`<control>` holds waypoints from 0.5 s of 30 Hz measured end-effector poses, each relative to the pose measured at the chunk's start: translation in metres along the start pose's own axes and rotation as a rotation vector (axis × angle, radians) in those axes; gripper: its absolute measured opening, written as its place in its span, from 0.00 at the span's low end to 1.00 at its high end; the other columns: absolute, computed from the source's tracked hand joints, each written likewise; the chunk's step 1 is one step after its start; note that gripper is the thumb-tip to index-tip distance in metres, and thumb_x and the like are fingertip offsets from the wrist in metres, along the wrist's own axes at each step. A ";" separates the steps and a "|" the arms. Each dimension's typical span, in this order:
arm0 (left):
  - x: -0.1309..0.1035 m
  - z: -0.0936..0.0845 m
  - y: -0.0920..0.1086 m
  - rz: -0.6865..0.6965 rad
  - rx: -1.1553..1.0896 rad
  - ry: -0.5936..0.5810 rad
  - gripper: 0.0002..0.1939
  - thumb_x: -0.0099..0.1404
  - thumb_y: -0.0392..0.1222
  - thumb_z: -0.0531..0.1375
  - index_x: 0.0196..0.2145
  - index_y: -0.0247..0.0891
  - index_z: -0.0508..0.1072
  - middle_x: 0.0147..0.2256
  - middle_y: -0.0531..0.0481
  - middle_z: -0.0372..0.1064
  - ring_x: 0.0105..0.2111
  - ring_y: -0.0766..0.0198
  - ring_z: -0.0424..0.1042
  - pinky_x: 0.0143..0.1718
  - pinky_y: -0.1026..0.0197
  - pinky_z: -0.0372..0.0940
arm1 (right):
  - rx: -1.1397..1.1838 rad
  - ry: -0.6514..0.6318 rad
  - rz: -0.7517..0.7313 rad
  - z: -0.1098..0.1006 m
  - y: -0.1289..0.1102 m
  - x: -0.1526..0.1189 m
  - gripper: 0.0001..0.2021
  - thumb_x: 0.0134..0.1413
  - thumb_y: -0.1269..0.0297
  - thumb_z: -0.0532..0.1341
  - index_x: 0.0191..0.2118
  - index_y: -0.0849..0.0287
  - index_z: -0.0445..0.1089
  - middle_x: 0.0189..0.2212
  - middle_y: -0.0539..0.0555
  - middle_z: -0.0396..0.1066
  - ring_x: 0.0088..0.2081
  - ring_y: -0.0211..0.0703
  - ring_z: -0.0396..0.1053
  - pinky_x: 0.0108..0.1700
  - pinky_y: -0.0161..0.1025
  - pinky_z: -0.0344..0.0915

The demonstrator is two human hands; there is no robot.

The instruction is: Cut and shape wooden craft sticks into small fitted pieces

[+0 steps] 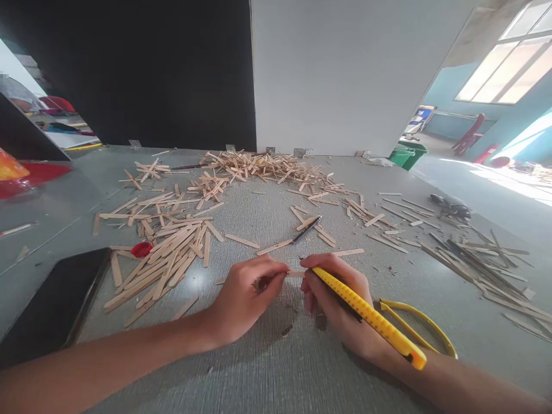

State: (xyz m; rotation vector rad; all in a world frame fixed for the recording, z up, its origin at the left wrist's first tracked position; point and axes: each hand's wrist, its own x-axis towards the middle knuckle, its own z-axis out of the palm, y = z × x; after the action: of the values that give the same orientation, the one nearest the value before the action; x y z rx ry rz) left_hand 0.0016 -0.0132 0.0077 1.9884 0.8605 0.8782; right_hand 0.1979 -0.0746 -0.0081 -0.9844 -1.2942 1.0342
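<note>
My left hand (250, 290) pinches one end of a wooden craft stick (295, 274) between thumb and fingertips, low over the table. My right hand (338, 296) is closed round a yellow utility knife (368, 316), whose handle slants back over the wrist. The knife's front end is at the stick's right part, which the right fingers partly cover; I cannot tell whether the blade touches the wood. Just beyond the hands lies a black pen (307, 230) across some loose sticks. A yellow loop-shaped handle (420, 319) rests beside my right wrist, partly hidden by it.
Craft sticks (172, 259) lie heaped on the left around a red cap (141, 249), near a black phone (54, 299). A pile of cut pieces (263, 167) stands along the back panel (336, 75). Thin strips (487, 276) and a dark object (451, 207) are at right.
</note>
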 end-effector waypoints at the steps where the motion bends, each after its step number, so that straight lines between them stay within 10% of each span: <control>1: 0.000 0.000 0.000 -0.003 -0.016 -0.005 0.10 0.76 0.39 0.60 0.41 0.43 0.83 0.33 0.51 0.76 0.33 0.60 0.71 0.36 0.59 0.61 | 0.005 -0.001 0.010 0.000 0.000 0.000 0.05 0.74 0.60 0.62 0.49 0.51 0.75 0.29 0.47 0.71 0.22 0.34 0.70 0.19 0.27 0.67; 15: 0.013 -0.007 -0.016 -0.284 -0.583 -0.153 0.14 0.67 0.50 0.70 0.41 0.36 0.79 0.27 0.56 0.70 0.24 0.67 0.68 0.27 0.64 0.65 | -0.022 0.051 -0.002 0.000 0.001 0.005 0.09 0.71 0.56 0.64 0.50 0.53 0.75 0.31 0.49 0.74 0.23 0.35 0.73 0.22 0.29 0.69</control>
State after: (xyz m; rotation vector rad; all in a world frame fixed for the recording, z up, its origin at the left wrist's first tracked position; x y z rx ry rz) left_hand -0.0010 0.0075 0.0015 1.3681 0.6788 0.7003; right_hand 0.1976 -0.0694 -0.0073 -1.0195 -1.2665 0.9896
